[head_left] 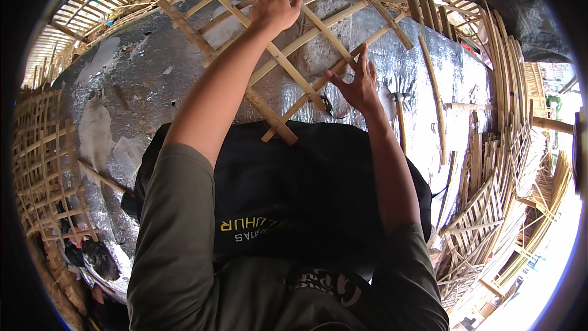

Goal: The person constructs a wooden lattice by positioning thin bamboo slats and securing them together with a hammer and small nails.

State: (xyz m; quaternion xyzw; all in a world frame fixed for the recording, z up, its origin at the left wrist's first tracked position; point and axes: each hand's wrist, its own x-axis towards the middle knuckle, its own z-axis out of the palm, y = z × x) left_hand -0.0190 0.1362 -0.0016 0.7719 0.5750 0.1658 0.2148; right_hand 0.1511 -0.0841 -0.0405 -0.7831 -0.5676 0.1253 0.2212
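A lattice of crossed bamboo strips [283,61] slants away from me over a silver foil sheet [144,79]. Its near corner reaches the black cloth [294,178] across my lap. At the lattice's far part, my left hand [275,11] is closed on a strip, thumb and forefinger apart at the tips and the other fingers curled. My right hand [361,89] is open beside the lattice's right edge, thumb spread and fingers pointing up near a strip; contact there is unclear. A hammer [400,116] lies just right of that wrist.
Loose bamboo sticks [433,98] lie on the foil at right, with stacked strips [508,86] beyond. Finished-looking lattice panels [474,220] lean at lower right. A woven bamboo panel [43,153] stands at left. Slatted bamboo fencing [110,3] runs along the far side.
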